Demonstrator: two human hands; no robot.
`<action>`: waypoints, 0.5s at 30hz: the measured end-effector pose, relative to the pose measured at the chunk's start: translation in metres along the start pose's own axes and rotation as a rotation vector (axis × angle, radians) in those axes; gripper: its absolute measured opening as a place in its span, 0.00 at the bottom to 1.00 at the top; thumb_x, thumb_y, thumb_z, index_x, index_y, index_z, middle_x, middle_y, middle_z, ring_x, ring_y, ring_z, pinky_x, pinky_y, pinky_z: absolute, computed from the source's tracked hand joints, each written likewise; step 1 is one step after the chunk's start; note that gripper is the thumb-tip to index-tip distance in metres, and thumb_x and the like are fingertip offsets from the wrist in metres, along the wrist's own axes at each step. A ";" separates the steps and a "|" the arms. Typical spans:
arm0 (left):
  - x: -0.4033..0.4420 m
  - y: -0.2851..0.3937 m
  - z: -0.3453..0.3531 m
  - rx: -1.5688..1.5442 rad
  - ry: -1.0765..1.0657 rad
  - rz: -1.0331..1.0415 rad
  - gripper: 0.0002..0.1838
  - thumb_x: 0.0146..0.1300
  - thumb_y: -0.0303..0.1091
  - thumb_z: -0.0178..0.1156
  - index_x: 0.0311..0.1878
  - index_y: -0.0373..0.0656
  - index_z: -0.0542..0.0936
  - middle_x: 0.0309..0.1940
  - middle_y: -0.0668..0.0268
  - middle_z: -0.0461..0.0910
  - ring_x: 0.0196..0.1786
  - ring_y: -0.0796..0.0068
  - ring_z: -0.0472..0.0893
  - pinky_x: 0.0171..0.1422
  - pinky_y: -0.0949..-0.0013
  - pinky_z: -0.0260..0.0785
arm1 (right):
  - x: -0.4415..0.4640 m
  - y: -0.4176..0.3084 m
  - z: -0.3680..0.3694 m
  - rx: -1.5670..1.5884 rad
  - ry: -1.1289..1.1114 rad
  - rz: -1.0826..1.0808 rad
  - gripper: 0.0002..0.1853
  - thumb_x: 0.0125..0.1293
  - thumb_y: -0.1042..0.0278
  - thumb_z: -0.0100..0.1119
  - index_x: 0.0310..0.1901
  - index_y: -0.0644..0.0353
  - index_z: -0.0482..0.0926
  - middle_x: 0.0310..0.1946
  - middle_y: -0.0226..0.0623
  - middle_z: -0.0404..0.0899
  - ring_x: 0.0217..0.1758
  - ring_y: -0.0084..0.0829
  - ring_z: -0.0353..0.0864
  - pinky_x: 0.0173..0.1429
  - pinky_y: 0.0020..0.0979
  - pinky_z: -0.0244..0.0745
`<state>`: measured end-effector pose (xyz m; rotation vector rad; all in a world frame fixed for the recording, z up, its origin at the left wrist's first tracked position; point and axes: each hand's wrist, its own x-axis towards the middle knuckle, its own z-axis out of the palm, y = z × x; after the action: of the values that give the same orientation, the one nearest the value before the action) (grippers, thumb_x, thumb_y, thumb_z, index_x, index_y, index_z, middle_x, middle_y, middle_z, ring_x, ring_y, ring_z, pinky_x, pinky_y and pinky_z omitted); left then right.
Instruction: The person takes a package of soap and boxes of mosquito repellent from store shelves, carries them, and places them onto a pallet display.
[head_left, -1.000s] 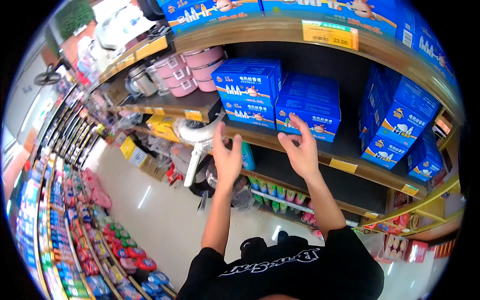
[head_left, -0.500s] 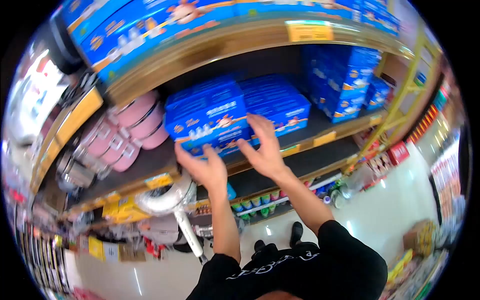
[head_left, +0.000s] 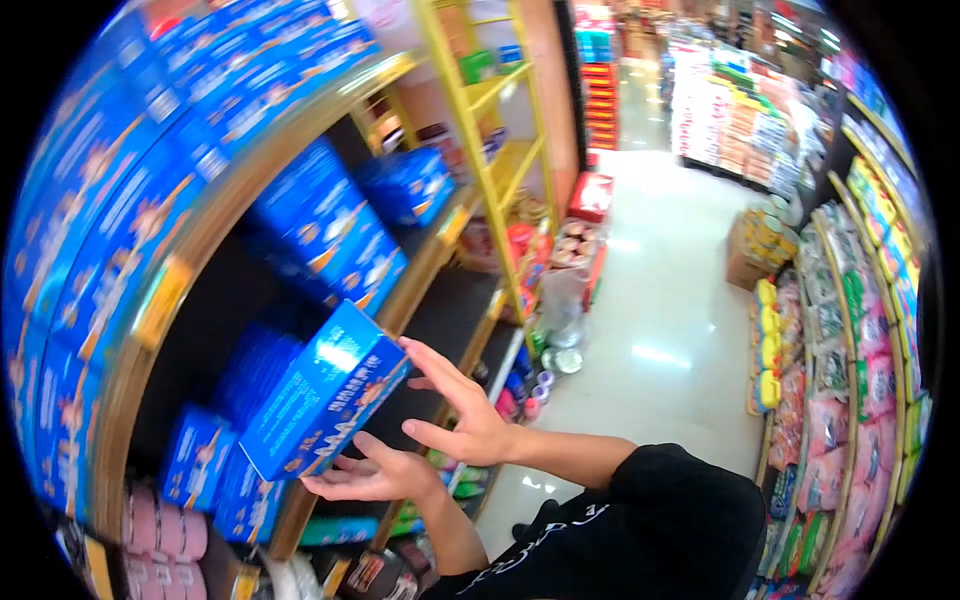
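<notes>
A blue printed carton [head_left: 325, 395] is tilted in front of the shelf, held between my two hands. My left hand [head_left: 375, 473] supports its lower front edge with the fingers partly under it. At the carton's right end, my right hand [head_left: 462, 412] presses its fingertips against the corner, the thumb spread apart. Behind the carton, more blue cartons [head_left: 200, 455] stand on the dark shelf [head_left: 190, 345]. Part of the left fingers is hidden by the box.
Blue boxes [head_left: 110, 200] are stacked on the upper shelf. Pink containers [head_left: 165, 525] sit at lower left. A yellow ladder-like frame [head_left: 480, 130] stands past the shelf end. Across the aisle floor [head_left: 640, 330] are a brown carton [head_left: 755, 250] and racks of packaged goods [head_left: 840, 380].
The carton between my hands has come off the shelf and is turned and tilted. The view has swung right, bringing the aisle into sight.
</notes>
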<state>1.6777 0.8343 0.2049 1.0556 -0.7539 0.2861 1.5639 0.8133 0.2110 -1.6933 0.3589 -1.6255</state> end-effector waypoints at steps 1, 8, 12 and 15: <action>-0.025 0.012 0.021 -0.125 -0.031 -0.018 0.44 0.65 0.26 0.62 0.78 0.34 0.47 0.72 0.43 0.57 0.71 0.50 0.66 0.76 0.48 0.58 | -0.004 -0.008 -0.028 -0.023 0.053 0.012 0.47 0.64 0.73 0.68 0.80 0.58 0.51 0.81 0.50 0.46 0.83 0.44 0.52 0.74 0.45 0.65; -0.215 0.114 0.145 -0.794 -0.450 -0.211 0.54 0.53 0.31 0.66 0.79 0.37 0.44 0.75 0.44 0.49 0.76 0.47 0.56 0.78 0.43 0.48 | -0.043 -0.057 -0.227 -0.005 0.522 -0.027 0.54 0.60 0.79 0.63 0.81 0.62 0.36 0.81 0.48 0.41 0.75 0.41 0.63 0.69 0.42 0.70; -0.285 0.166 0.190 -0.887 -0.575 -0.352 0.56 0.50 0.31 0.66 0.79 0.39 0.43 0.76 0.46 0.48 0.77 0.45 0.54 0.77 0.40 0.51 | -0.059 -0.068 -0.300 -0.085 0.841 -0.219 0.51 0.60 0.83 0.59 0.80 0.62 0.38 0.81 0.46 0.43 0.74 0.46 0.64 0.67 0.45 0.72; -0.340 0.158 0.227 -0.875 -0.479 -0.476 0.55 0.50 0.31 0.68 0.79 0.40 0.46 0.75 0.50 0.49 0.76 0.41 0.57 0.77 0.37 0.53 | -0.065 -0.053 -0.343 -0.069 0.992 -0.296 0.51 0.59 0.84 0.59 0.80 0.62 0.39 0.80 0.43 0.45 0.74 0.47 0.63 0.65 0.48 0.75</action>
<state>1.2501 0.7607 0.1433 0.4230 -0.8961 -0.6842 1.2147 0.7833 0.1693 -0.8797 0.6511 -2.6278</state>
